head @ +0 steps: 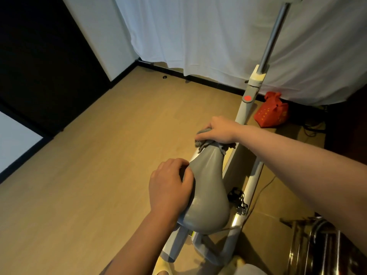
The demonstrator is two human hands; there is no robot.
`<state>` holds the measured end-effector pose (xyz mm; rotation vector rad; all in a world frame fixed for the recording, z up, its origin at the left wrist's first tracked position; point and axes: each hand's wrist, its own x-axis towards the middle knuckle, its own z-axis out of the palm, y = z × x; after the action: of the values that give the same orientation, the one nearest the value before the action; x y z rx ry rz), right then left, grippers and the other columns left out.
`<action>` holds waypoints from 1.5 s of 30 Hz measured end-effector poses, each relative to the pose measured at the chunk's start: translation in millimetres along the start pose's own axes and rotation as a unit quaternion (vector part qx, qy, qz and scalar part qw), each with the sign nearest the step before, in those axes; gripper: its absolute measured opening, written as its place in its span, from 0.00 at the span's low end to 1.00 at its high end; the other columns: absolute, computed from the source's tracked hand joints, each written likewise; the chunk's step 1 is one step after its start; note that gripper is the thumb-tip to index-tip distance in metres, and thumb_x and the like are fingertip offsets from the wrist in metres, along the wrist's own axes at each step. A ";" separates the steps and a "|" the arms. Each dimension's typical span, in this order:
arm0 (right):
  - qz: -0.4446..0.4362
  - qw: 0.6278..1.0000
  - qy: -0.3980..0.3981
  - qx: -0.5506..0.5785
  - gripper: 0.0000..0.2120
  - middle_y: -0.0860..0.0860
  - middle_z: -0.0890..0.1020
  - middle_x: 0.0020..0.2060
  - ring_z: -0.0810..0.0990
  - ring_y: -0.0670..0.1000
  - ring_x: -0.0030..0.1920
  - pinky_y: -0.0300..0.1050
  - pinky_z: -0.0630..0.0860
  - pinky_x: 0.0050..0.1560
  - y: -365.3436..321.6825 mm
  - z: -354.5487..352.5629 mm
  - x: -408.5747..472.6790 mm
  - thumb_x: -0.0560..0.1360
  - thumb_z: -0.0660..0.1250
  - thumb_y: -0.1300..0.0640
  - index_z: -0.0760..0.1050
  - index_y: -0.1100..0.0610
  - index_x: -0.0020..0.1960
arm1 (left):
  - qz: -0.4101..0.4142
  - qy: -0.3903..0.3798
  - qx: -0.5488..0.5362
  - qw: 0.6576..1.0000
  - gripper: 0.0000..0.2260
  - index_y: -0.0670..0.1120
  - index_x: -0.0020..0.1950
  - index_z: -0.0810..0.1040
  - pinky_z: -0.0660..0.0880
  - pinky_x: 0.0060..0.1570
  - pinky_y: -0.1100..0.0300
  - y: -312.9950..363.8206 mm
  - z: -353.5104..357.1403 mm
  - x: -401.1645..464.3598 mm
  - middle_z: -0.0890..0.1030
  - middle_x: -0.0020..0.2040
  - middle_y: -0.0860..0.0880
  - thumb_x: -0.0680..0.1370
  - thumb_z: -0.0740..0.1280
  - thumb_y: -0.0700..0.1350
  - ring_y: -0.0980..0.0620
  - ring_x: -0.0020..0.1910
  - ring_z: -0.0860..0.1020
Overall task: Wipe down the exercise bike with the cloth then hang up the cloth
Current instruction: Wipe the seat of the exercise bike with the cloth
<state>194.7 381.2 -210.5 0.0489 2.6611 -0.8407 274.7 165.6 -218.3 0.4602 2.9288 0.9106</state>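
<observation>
grey cloth [206, 142] under right hand [218, 130] on unlabelled saddle [208, 187].

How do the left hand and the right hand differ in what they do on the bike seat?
The right hand grips a grey cloth at the narrow front of the seat; the left hand holds no cloth. The left hand rests on the seat's wide side, nearer the camera; the right hand reaches farther. Both touch the seat.
</observation>
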 end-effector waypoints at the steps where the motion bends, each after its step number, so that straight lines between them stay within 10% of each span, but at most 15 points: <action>1: 0.002 1.000 0.003 -0.024 0.23 0.54 0.82 0.36 0.79 0.53 0.38 0.51 0.76 0.41 -1.9 2.0 2.3 0.70 0.67 0.35 0.81 0.56 0.41 | -0.002 0.000 0.002 1.000 0.07 0.56 0.50 0.78 0.71 0.47 0.56 0.0 0.2 -0.1 0.79 0.47 0.58 0.77 0.61 0.50 0.56 0.47 0.73; 15: -0.122 0.982 0.077 -0.125 0.22 0.47 0.81 0.38 0.77 0.49 0.40 0.51 0.77 0.43 -21.6 48.1 -30.9 0.73 0.57 0.31 0.79 0.47 0.47 | -0.031 0.070 -0.099 0.992 0.07 0.54 0.44 0.80 0.71 0.40 0.60 -4.5 1.1 -4.6 0.78 0.44 0.58 0.77 0.65 0.43 0.58 0.45 0.74; 25: -0.178 0.975 0.105 -0.081 0.15 0.43 0.81 0.56 0.76 0.47 0.57 0.50 0.67 0.64 -39.7 64.8 -58.3 0.78 0.59 0.40 0.76 0.42 0.62 | -0.086 0.099 -0.243 0.961 0.09 0.54 0.49 0.80 0.70 0.47 0.67 -25.2 6.5 -27.1 0.79 0.47 0.59 0.78 0.64 0.41 0.64 0.49 0.76; 28: -0.125 0.980 0.141 -0.068 0.14 0.42 0.82 0.54 0.76 0.45 0.57 0.51 0.54 0.71 -33.5 57.4 -47.3 0.79 0.58 0.42 0.79 0.44 0.57 | -0.105 0.099 -0.257 0.956 0.08 0.55 0.52 0.80 0.71 0.50 0.66 -27.7 7.6 -30.8 0.80 0.49 0.60 0.79 0.63 0.43 0.64 0.51 0.76; 33: -0.131 0.968 0.209 -0.038 0.11 0.40 0.81 0.53 0.75 0.45 0.54 0.49 0.64 0.66 -53.9 92.9 -67.5 0.79 0.60 0.45 0.79 0.43 0.55 | -0.173 0.133 -0.328 0.919 0.09 0.55 0.57 0.79 0.70 0.53 0.69 -23.4 12.8 -39.7 0.80 0.53 0.61 0.80 0.64 0.45 0.68 0.54 0.75; 37: -0.103 0.976 0.190 -0.037 0.12 0.40 0.79 0.57 0.72 0.42 0.61 0.50 0.39 0.74 -40.9 71.3 -68.3 0.80 0.59 0.46 0.76 0.43 0.60 | -0.166 0.125 -0.314 0.926 0.09 0.55 0.56 0.79 0.71 0.52 0.68 -25.9 12.0 -37.9 0.80 0.53 0.61 0.80 0.63 0.46 0.65 0.54 0.75; 45: -0.076 0.970 0.230 -0.006 0.13 0.40 0.76 0.60 0.71 0.41 0.63 0.52 0.42 0.77 -68.4 106.1 -102.1 0.81 0.57 0.49 0.72 0.44 0.63 | -0.156 0.109 -0.292 0.937 0.09 0.54 0.56 0.78 0.75 0.55 0.57 -28.6 12.2 -35.8 0.79 0.52 0.58 0.80 0.60 0.47 0.61 0.53 0.76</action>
<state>314.9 272.5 -219.4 0.0408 3.1366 -0.9597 302.7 139.4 -246.2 -0.1442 2.5830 1.7665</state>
